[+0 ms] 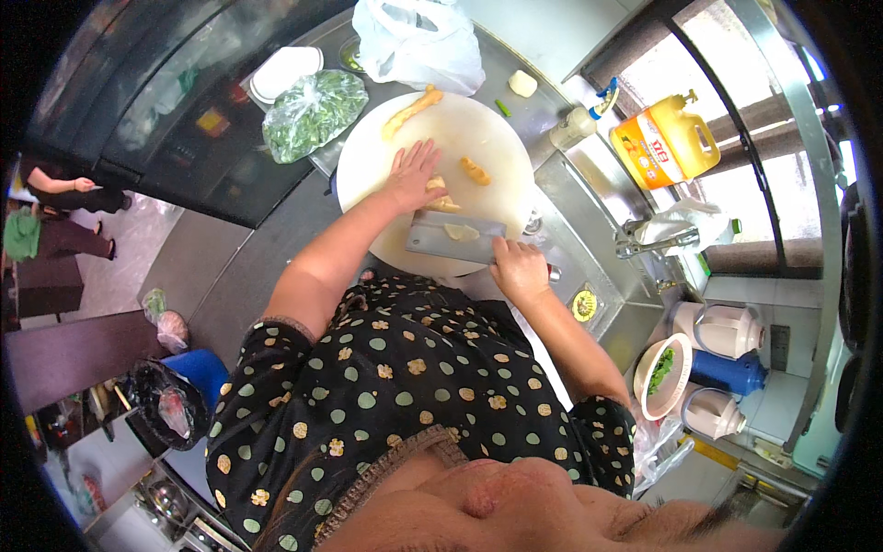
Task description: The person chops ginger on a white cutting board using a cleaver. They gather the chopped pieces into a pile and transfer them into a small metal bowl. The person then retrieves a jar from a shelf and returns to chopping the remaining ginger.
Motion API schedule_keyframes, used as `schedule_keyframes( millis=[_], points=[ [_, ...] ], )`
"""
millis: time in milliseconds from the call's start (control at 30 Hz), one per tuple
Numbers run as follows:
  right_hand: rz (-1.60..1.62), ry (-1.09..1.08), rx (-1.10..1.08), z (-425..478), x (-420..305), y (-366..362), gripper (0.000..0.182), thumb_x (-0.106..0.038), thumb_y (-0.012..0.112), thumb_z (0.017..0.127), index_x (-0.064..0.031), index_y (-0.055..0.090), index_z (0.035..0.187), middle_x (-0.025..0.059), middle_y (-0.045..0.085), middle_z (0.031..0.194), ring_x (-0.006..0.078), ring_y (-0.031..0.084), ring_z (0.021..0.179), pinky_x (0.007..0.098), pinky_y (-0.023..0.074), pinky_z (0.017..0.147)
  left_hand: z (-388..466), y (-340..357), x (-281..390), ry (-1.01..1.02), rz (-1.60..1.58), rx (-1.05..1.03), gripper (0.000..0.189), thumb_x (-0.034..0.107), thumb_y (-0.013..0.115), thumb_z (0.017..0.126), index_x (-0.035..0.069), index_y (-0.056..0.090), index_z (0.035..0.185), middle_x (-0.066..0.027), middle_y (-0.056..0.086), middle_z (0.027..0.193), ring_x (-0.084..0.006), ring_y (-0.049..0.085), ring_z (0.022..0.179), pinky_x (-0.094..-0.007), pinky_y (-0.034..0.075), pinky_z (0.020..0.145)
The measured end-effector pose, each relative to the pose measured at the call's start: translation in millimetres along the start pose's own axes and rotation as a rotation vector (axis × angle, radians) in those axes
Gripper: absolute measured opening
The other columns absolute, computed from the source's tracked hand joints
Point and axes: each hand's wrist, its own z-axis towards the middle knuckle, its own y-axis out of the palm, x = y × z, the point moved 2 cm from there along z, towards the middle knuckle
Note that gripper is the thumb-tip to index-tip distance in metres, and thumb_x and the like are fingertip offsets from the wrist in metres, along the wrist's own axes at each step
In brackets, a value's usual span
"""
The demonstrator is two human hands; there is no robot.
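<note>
My right hand (522, 268) grips the handle of a cleaver (441, 240), whose broad blade lies flat over the near part of a round white cutting board (497, 124). A thin pale slice (461, 232) sticks to the blade. My left hand (414, 178) rests with spread fingers on a light-brown food piece (440, 201), partly hidden under the palm and thumb, just beyond the blade. A shorter brown piece (475, 172) lies on the board to the right. A longer one (412, 113) lies near the board's far edge.
Beyond the board are a bag of green vegetables (316, 114), a white plastic bag (419, 45) and a pale peeled chunk (522, 83). A spray bottle (574, 129), a yellow jug (662, 143) and a sink (607, 283) with a faucet (655, 241) stand right. Other people (58, 207) are far left.
</note>
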Motion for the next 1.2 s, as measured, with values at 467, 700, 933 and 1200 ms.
schedule_keyframes(
  millis=[467, 700, 933, 1200],
  points=[
    [-0.014, -0.084, -0.007, 23, 19, 10, 0.028, -0.023, 0.069, 0.071, -0.0112, 0.052, 0.088, 0.006, 0.061, 0.071, 0.0256, 0.065, 0.069, 0.0387, 0.0506, 0.064, 3, -29, 27, 0.098, 0.05, 0.014, 0.086, 0.048, 0.065, 0.082, 0.012, 0.026, 0.149, -0.0104, 0.017, 0.158, -0.03, 0.015, 0.146, -0.0505, 0.01, 0.117],
    [0.02, -0.119, 0.066, 25, 20, 14, 0.024, -0.021, 0.066, 0.073, -0.0106, 0.051, 0.089, 0.0059, 0.061, 0.073, 0.0254, 0.065, 0.066, 0.0386, 0.0504, 0.062, 30, -24, 87, 0.472, -0.1, 0.025, 0.078, 0.039, 0.068, 0.081, 0.013, 0.032, 0.146, -0.0093, 0.024, 0.155, -0.0288, 0.022, 0.143, -0.052, 0.014, 0.116],
    [0.115, -0.084, -0.023, 16, 9, 15, 0.023, -0.022, 0.065, 0.077, -0.0086, 0.051, 0.09, 0.0093, 0.063, 0.074, 0.03, 0.065, 0.068, 0.0421, 0.0514, 0.064, 56, 3, 54, 0.366, 0.201, -0.123, 0.061, 0.028, 0.067, 0.082, 0.017, 0.043, 0.138, -0.007, 0.042, 0.142, -0.0243, 0.035, 0.135, -0.0528, 0.018, 0.114],
    [0.456, 0.045, -0.195, 29, -10, 21, 0.019, -0.024, 0.059, 0.084, -0.0068, 0.065, 0.087, 0.016, 0.065, 0.083, 0.0366, 0.065, 0.081, 0.0466, 0.0517, 0.072, 78, -26, 21, 0.216, -0.059, 0.051, 0.03, 0.014, 0.064, 0.083, 0.012, 0.063, 0.113, -0.0087, 0.059, 0.112, -0.0282, 0.059, 0.099, -0.0421, 0.04, 0.098]
  ],
)
